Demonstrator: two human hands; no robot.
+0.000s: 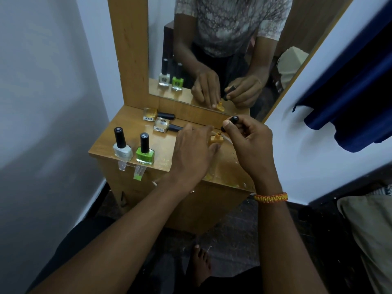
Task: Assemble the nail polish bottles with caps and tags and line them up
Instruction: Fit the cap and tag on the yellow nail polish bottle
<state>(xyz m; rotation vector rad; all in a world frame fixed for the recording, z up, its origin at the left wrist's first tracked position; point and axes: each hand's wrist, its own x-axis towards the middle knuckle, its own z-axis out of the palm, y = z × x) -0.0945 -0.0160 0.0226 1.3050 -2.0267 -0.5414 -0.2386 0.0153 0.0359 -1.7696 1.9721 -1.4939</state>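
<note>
An uncapped orange bottle stands upright on the wooden shelf; my left hand steadies it with its fingertips. My right hand pinches a black cap, tilted, its lower end just above the bottle's neck. At the shelf's front left stand a capped white bottle and a capped green bottle, each with a clear tag hanging over the edge. Two capped pale bottles lie on their sides at the back.
A mirror in a wooden frame rises behind the shelf and reflects the hands and bottles. A white wall is at the left. Dark blue cloth hangs at the right. My bare foot is on the dark floor below.
</note>
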